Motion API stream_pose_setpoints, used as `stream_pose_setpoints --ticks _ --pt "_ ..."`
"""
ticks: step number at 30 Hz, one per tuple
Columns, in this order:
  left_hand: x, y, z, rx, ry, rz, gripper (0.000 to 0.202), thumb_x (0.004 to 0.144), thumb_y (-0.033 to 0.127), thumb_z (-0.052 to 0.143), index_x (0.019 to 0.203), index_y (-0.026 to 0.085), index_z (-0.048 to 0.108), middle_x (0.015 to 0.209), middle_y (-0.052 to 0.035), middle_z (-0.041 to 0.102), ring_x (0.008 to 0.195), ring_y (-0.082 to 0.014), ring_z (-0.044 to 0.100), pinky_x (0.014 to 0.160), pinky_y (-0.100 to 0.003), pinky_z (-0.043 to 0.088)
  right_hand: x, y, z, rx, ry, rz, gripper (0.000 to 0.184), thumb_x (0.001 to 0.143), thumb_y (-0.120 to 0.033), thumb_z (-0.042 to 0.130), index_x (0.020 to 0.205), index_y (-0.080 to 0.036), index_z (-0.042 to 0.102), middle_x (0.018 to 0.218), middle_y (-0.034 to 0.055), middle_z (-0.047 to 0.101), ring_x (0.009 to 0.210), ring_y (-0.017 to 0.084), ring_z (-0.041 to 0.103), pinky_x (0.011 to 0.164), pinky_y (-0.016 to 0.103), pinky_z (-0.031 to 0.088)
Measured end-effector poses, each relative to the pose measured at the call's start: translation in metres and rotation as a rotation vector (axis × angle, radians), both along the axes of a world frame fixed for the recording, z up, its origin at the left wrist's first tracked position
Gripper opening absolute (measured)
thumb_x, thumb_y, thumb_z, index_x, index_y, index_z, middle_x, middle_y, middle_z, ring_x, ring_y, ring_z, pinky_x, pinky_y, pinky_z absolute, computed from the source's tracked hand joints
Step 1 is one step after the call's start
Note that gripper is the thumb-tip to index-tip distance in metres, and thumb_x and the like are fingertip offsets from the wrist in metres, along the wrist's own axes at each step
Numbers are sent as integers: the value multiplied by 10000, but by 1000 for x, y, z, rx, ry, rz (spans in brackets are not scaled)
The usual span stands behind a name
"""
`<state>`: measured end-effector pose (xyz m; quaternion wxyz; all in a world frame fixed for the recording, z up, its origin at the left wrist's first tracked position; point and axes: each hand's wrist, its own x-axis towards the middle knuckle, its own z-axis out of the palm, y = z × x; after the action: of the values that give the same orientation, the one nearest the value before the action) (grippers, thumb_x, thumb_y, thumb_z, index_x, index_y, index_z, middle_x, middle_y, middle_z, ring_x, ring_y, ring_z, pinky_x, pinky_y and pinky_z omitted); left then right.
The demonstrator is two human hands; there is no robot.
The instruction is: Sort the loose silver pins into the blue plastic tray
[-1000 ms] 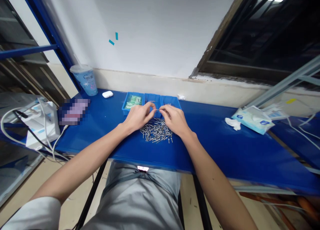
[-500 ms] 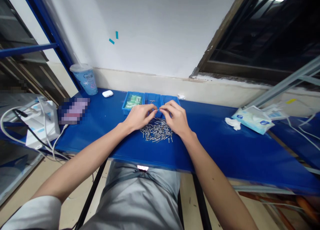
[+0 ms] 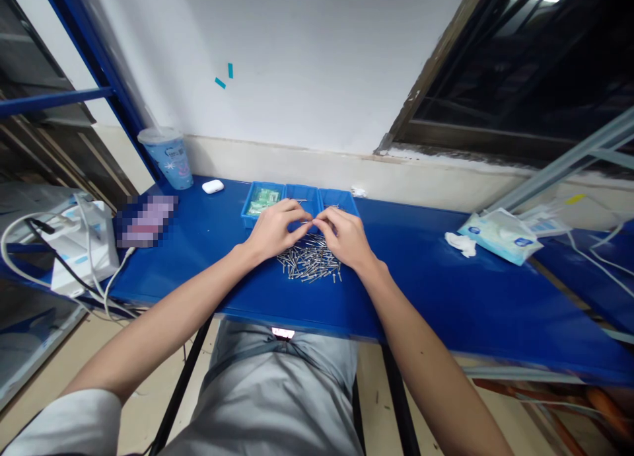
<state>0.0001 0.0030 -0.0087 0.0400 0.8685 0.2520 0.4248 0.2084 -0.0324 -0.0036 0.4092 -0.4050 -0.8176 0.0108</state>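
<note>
Meeting fingertip to fingertip, left hand [image 3: 271,230] and right hand [image 3: 345,238] hover over the far side of a pile of small metal pins [image 3: 310,264] on the blue counter [image 3: 446,291], pile just below and between both palms; both pinched at the tips, whether on a pin too small to tell. Row of blue trays [image 3: 300,198] just beyond the fingers, toward counter's back edge. Cup [image 3: 168,157] at back-left corner, white earbud case [image 3: 212,186] beside it, tissue pack [image 3: 500,236] well right

blue table [image 3: 446,297], seemingly silver screws [image 3: 310,264]
</note>
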Motion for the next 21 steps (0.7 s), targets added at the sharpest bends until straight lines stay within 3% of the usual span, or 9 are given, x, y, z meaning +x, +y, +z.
stream_pose_setpoints --ticks 7,11,15,21 --pt "1 -2 1 -21 7 0 150 1023 268 608 1027 185 732 984 -64 723 942 -215 633 853 -370 507 0 0 -1 -55 -12 -21 229 1065 -348 531 904 -223 637 855 33 709 731 180 614 728 322 439" --pt "0 -1 4 1 -52 16 133 1009 266 622 993 187 729 945 -62 701 918 -212 618 861 -382 503 0 0 -2 -92 -42 -29 155 1046 -348 568 1087 -220 646 929 50 709 795 201 640 748 331 455" --pt "1 -4 7 -44 -88 -36 119 1006 237 599 977 181 700 886 -39 720 827 -178 630 796 -343 514 1 2 -5 -97 -94 -21 219 1045 -274 535 1232 -212 630 1049 84 720 888 224 661 788 346 472" --pt "3 -7 7 -118 -68 -56 143 996 235 566 995 193 703 984 -53 768 907 -184 679 851 -353 536 1 3 -6 -78 -120 -32 236 1080 -312 464 992 -210 658 990 81 711 884 225 650 774 342 466"
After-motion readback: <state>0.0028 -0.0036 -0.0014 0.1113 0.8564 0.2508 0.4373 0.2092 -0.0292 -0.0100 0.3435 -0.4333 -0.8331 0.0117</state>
